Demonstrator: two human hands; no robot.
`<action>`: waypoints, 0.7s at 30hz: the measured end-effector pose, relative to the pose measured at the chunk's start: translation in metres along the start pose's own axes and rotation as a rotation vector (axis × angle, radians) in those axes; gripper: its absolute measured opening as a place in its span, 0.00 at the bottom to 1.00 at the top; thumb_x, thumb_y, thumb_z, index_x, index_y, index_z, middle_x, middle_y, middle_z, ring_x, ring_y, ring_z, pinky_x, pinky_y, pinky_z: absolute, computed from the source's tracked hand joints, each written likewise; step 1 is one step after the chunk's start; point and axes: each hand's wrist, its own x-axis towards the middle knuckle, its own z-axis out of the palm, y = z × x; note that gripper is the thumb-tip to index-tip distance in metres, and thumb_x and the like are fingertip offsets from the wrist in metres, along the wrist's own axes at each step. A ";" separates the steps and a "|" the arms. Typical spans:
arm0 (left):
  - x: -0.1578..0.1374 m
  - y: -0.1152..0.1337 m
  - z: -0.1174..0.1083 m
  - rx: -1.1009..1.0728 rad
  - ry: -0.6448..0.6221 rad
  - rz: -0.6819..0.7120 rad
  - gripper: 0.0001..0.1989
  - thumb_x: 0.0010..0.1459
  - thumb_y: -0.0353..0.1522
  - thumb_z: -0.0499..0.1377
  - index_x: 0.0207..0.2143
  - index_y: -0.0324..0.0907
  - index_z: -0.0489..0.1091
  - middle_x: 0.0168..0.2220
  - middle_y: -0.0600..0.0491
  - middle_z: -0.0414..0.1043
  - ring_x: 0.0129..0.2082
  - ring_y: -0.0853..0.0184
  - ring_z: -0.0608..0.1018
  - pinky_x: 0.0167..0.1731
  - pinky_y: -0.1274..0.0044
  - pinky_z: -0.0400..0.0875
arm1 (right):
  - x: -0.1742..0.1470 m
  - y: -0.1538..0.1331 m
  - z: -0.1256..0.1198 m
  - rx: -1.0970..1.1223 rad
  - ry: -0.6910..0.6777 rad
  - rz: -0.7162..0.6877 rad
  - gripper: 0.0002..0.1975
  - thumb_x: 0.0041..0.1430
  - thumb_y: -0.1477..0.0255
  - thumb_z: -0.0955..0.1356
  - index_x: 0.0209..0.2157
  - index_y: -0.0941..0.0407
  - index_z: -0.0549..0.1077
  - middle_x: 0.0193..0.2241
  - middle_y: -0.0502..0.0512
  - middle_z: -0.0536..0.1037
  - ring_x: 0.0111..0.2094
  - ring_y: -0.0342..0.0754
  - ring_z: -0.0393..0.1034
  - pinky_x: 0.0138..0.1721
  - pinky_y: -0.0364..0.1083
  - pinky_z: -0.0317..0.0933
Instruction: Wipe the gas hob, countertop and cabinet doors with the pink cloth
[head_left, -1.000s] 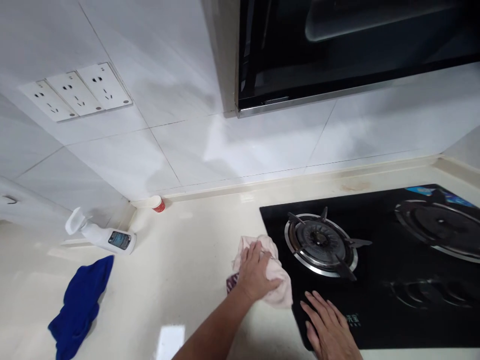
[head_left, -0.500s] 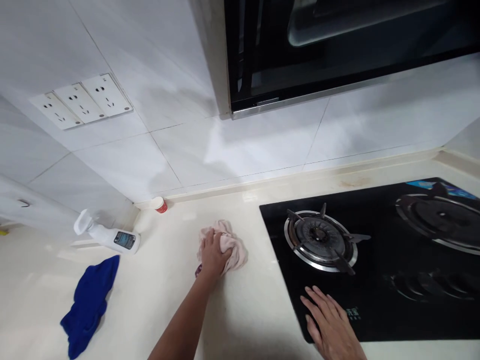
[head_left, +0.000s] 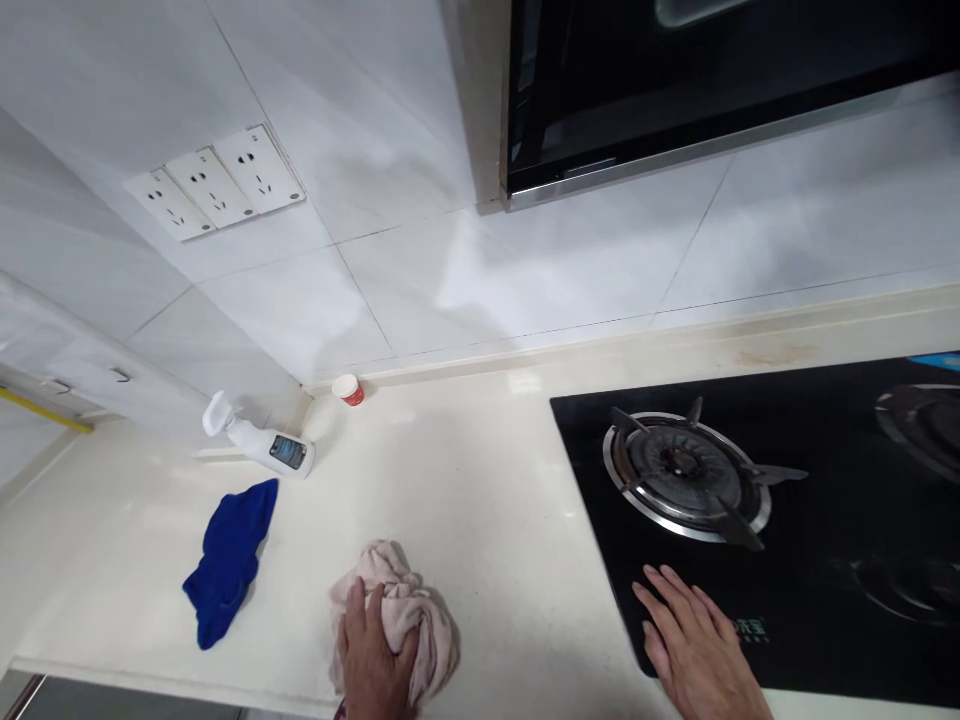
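A crumpled pale pink cloth lies bunched on the cream countertop, close to its front edge. My left hand presses down on it, fingers curled into the folds. Flat on the black glass of the gas stove, near its front left corner, rests my right hand with fingers spread and nothing in them. Just beyond that hand is the left burner with its metal supports. To the left of the pink cloth lies a dark blue cloth.
A white spray bottle stands by the left wall, near a small red and white paper cup in the back corner. Wall sockets sit above. A black range hood overhangs the stove.
My left hand has dragged the pink cloth across the countertop toward the front edge. My right hand stays on the stove glass. The view has turned a little to the left.
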 end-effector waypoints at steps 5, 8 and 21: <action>0.077 0.049 0.008 -0.028 -0.081 -0.109 0.29 0.62 0.41 0.55 0.63 0.39 0.61 0.68 0.34 0.52 0.71 0.47 0.53 0.66 0.53 0.53 | 0.002 -0.002 -0.003 -0.002 -0.021 0.017 0.20 0.63 0.69 0.61 0.53 0.59 0.71 0.59 0.63 0.70 0.63 0.58 0.59 0.64 0.60 0.50; 0.139 0.094 0.018 -0.096 -0.134 -0.100 0.29 0.62 0.42 0.56 0.63 0.40 0.62 0.69 0.34 0.51 0.71 0.47 0.53 0.67 0.53 0.50 | 0.004 -0.003 -0.006 0.002 -0.029 0.025 0.19 0.63 0.69 0.61 0.53 0.58 0.71 0.58 0.61 0.70 0.63 0.57 0.59 0.64 0.59 0.50; 0.106 0.256 0.045 -0.369 -0.349 0.395 0.40 0.51 0.49 0.65 0.64 0.48 0.62 0.72 0.41 0.46 0.72 0.44 0.49 0.69 0.51 0.45 | 0.002 0.000 -0.007 0.016 -0.011 0.031 0.18 0.65 0.69 0.60 0.53 0.57 0.72 0.58 0.62 0.70 0.63 0.57 0.61 0.62 0.58 0.53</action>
